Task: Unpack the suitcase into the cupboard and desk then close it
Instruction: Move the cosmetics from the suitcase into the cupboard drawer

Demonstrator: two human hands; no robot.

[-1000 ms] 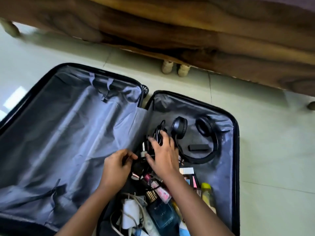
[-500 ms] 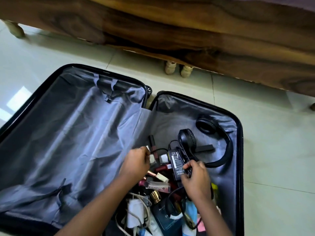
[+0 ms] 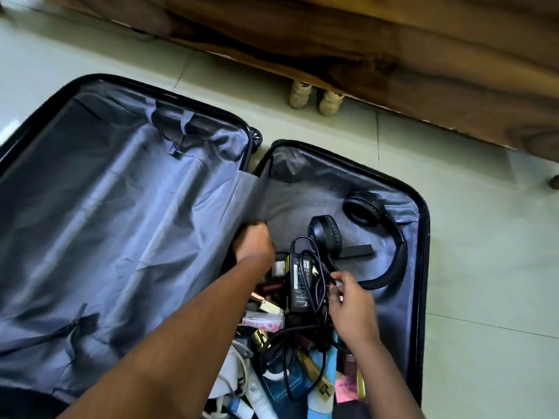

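A black suitcase (image 3: 423, 225) lies open on the floor, its grey lining showing. The left half holds nothing but its lining flap (image 3: 121, 225). The right half holds black headphones (image 3: 363, 207), a black power adapter (image 3: 301, 278) with tangled cables, a small black bar (image 3: 358, 251) and several cosmetics and tubes. My left hand (image 3: 254, 243) is curled at the edge of the lining flap beside the adapter; what it holds is hidden. My right hand (image 3: 348, 300) pinches the adapter's black cable.
A dark wooden bed frame (image 3: 393, 65) runs across the top, with two pale legs (image 3: 314, 98) on the light tiled floor (image 3: 484, 267). A white charger (image 3: 233, 373) and a blue box (image 3: 290, 385) lie near the suitcase's front.
The adapter has come up onto the pile beside the headphones. My right hand has shifted right along its cable. My left hand has moved up to the flap's edge.
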